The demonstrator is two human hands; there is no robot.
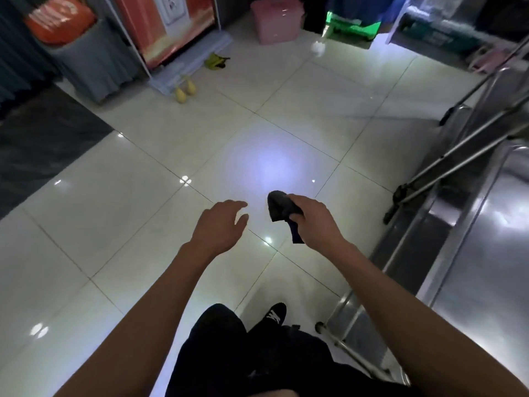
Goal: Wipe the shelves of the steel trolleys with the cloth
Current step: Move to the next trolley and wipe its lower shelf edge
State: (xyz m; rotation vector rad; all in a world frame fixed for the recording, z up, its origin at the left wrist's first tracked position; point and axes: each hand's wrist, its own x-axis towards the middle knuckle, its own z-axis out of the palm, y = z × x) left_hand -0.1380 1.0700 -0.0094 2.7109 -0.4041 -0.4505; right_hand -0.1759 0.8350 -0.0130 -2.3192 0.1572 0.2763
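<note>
Over the glossy tiled floor we are standing beside the steel trolley.
Our right hand is gripping the dark cloth; our left hand is hanging loose, fingers relaxed.

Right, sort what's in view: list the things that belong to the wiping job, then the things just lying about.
For the job:
dark cloth, gripped in the right hand
steel trolley at the right
left hand, free

Lying about:
pink box
yellow-green rag on the floor
two pale yellow objects
grey bin
</note>
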